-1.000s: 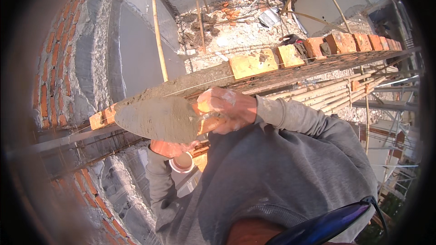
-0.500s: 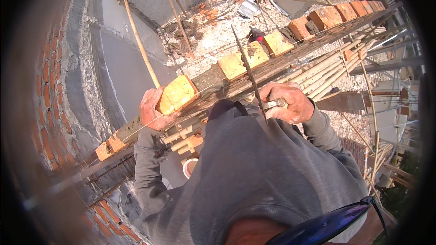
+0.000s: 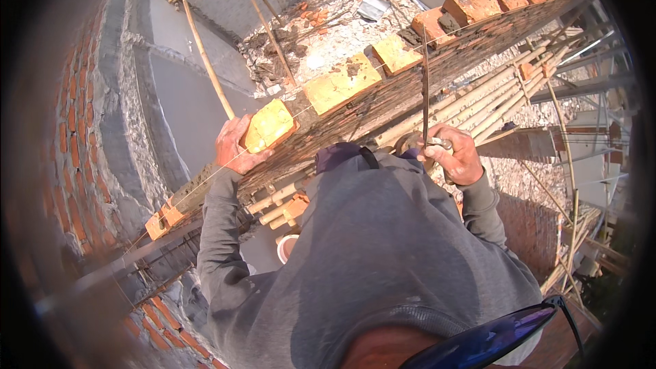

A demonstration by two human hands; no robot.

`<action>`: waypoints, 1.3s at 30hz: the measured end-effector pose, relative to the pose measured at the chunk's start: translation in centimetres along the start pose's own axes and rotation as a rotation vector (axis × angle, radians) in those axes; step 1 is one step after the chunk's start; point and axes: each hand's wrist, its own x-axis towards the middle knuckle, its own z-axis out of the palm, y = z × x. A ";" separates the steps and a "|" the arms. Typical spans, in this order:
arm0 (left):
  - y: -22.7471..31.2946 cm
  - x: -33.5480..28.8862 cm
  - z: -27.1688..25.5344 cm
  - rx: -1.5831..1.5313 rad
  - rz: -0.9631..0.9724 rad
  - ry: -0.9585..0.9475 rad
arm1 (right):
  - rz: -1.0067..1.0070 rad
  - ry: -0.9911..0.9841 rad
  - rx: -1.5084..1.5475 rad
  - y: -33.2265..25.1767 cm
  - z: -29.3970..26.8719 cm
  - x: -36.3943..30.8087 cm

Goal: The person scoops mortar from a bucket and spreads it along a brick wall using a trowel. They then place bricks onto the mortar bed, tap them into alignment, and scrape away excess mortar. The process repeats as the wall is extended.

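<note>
My left hand (image 3: pixel 238 145) is closed around the left end of a yellowish brick (image 3: pixel 269 127) on top of the brick wall (image 3: pixel 383 99). Grey mortar (image 3: pixel 305 111) fills part of the space between this brick and another yellow brick (image 3: pixel 342 86). A thin string line (image 3: pixel 205 195) runs along the wall top, past the held brick. Off to the right, my right hand (image 3: pixel 452 155) grips a trowel (image 3: pixel 425 89) by its handle. Its blade shows edge-on as a narrow dark strip, pointing away from me over the wall.
More bricks (image 3: pixel 471 5) line the wall top toward the far right, and small ones (image 3: pixel 164 217) stand at its left end. Bamboo poles (image 3: pixel 471 106) run along the near side. Rubble (image 3: pixel 328 41) covers the ground beyond. A white-rimmed bucket (image 3: pixel 287 248) is below my left arm.
The held brick has shifted closer to the yellow brick on its right, with my left hand still on it. My right hand has moved right, and the trowel blade has swung more upright in the picture.
</note>
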 end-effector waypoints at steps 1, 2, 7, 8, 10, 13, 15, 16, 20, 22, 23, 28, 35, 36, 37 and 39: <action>0.1 0.3 0.3 0.015 0.009 -0.001 | -0.020 -0.017 -0.016 -0.1 -0.4 0.1; 0.2 0.5 0.6 0.029 0.013 -0.003 | -0.053 -0.041 -0.066 -0.2 -0.8 0.4; 0.6 0.8 1.3 0.054 0.032 0.039 | -0.238 -0.175 -0.092 -1.8 -1.1 2.2; 0.8 0.7 1.2 0.058 0.032 0.042 | -0.264 -0.224 -0.086 -2.2 -0.8 2.7; 1.1 0.7 1.1 0.032 -0.014 0.002 | -0.096 -0.318 0.037 -3.3 0.1 3.5; 1.5 0.8 1.1 0.059 -0.045 0.017 | -0.011 -0.361 -0.055 -4.8 1.7 5.2; 1.6 0.9 0.9 0.087 -0.133 -0.066 | -0.152 -0.349 -0.223 -5.6 2.8 6.4; 1.7 0.8 0.8 0.106 -0.168 -0.102 | -0.118 -0.380 -0.250 -6.1 3.1 6.7; 1.8 -0.1 0.0 0.157 -0.232 -0.182 | -0.428 -0.305 -0.219 -7.5 4.4 7.4; 2.0 -0.4 -0.1 0.154 -0.231 -0.183 | -0.411 -0.349 -0.181 -7.9 4.5 7.2; 2.1 -0.4 -0.1 0.174 -0.224 -0.162 | -0.395 -0.361 -0.158 -7.8 4.5 7.0; 1.2 0.5 0.4 0.043 -0.229 -0.166 | -0.271 -0.657 -0.306 -5.2 3.3 6.1; -1.5 -2.9 0.0 -0.007 -0.308 -0.046 | -0.026 -0.823 -0.534 -1.6 2.2 6.1; -1.7 -3.2 0.2 -0.036 -0.334 -0.018 | -0.098 -0.777 -0.502 -1.7 2.2 6.4; -1.8 -3.4 0.5 -0.073 -0.348 0.021 | -0.107 -0.745 -0.371 -1.9 2.4 6.7; -1.9 -3.3 1.1 -0.130 -0.292 0.103 | -0.041 -0.723 -0.129 -2.4 2.8 7.7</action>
